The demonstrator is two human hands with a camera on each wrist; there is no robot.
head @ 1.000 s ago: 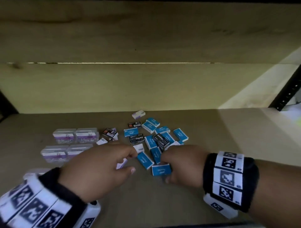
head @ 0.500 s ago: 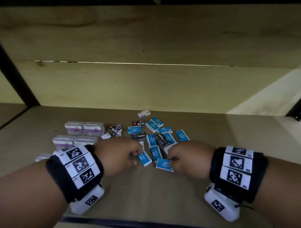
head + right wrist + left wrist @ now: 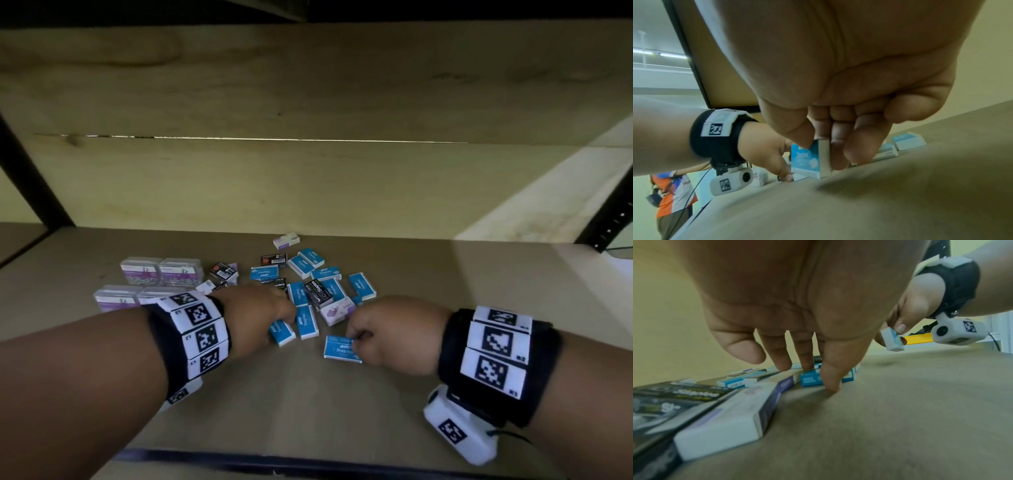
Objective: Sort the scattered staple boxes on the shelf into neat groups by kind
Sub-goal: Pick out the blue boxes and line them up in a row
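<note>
My right hand [image 3: 394,334] pinches a blue staple box [image 3: 342,348] with white sides, lifted just off the shelf [image 3: 342,411], in front of the pile [image 3: 308,284]. My left hand [image 3: 255,320] presses straight fingers [image 3: 830,378] on another blue box [image 3: 281,331] (the pile's near edge). Four clear boxes [image 3: 161,272] sit left of the pile.

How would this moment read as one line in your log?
right hand: pinches blue staple box | left hand: fingers straight, on blue boxes | sorting: unfinished
</note>
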